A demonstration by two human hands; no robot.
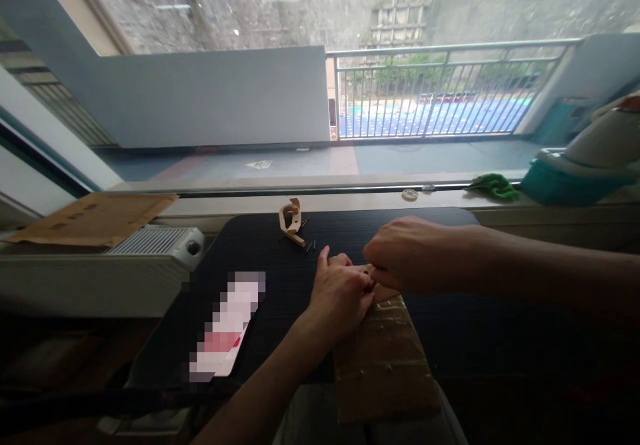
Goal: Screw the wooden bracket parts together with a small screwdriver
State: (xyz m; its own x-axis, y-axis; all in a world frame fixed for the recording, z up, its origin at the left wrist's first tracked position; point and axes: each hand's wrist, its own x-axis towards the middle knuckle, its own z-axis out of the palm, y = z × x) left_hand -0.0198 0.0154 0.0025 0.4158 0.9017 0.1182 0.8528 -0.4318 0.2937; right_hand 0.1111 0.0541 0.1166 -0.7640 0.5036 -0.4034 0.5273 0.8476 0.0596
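My left hand [343, 293] is closed at the far end of a taped brown cardboard piece [387, 365], its fingertips pressed on a small tan piece [384, 293] there. My right hand [413, 253] is curled into a pinch just above that tan piece, close to the left fingertips. Whatever the right fingers grip is hidden. Beyond my left hand, a curved light-wood part [291, 221] lies on the black table [280, 298], with a few thin screws or nails [311, 245] beside it.
A pixelated pink-and-white flat item [230, 328] lies on the table's left. On the windowsill are a roll of tape [410, 195], a green cloth [495, 187] and a teal container [565, 181]. A flattened cardboard sheet [100, 218] rests over the radiator [155, 239].
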